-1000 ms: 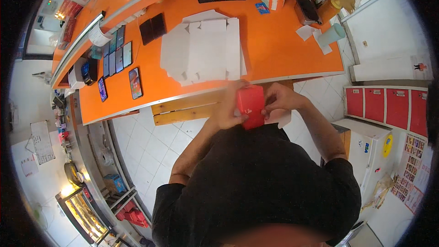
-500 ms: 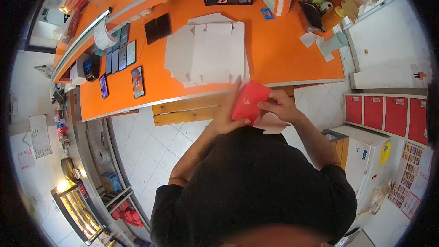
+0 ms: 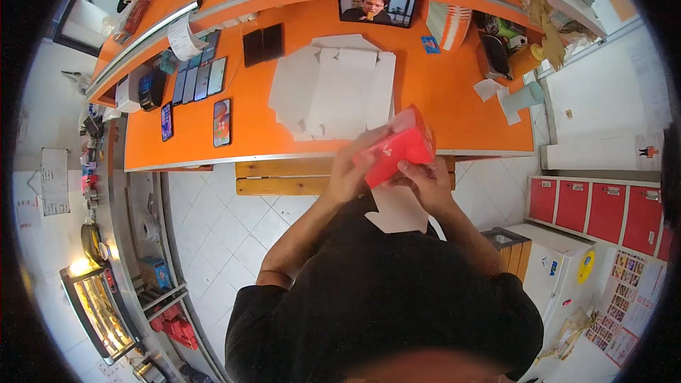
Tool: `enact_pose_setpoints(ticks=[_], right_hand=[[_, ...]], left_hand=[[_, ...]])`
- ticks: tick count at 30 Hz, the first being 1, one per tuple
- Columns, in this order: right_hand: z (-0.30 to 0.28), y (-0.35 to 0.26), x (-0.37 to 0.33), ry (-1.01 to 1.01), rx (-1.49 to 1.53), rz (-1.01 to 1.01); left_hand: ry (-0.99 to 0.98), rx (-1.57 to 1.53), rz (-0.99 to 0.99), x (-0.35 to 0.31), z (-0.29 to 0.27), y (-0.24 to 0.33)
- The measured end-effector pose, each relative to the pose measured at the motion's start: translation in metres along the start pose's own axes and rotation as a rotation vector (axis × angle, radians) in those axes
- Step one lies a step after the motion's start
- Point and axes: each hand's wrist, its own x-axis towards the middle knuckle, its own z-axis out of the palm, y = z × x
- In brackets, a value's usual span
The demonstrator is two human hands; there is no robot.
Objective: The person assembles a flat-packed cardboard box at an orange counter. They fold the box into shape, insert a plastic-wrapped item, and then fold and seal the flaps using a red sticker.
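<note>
Between my two hands is a red cardboard box (image 3: 394, 154), tilted and partly opened out, with its side faces showing. A pale flap (image 3: 399, 211) hangs from its lower end, in front of my black shirt. My left hand (image 3: 347, 176) grips the box's left side, fingers partly behind it. On the lower right my right hand (image 3: 427, 183) is closed on the box, its thumb against the red face. Just beyond the box, a stack of flat white cardboard blanks (image 3: 347, 92) lies on the orange table (image 3: 248, 131).
Several phones (image 3: 222, 122) lie at the table's left, near a dark folded case (image 3: 263, 45). A tablet (image 3: 376, 11) stands at the back. At the right are a light green cup (image 3: 525, 96) and paper scraps. A wooden bench (image 3: 284, 179) sits under the front edge.
The box has turned from a flatter pose to show its depth. Its pale flap now hangs lower and plainly in view. The right hand has shifted slightly down and left along the box.
</note>
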Motion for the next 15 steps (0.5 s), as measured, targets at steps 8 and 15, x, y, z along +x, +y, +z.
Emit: enact_pose_setpoints(ticks=[8, 15], right_hand=[[0.01, 0.0, 0.002, 0.066, -0.104, -0.123], [-0.011, 0.0, -0.002, -0.05, -0.538, -0.047]], left_hand=[[0.074, 0.192, -0.024, 0.007, 0.001, 0.025], [0.164, 0.248, -0.065, 0.013, -0.004, 0.036]])
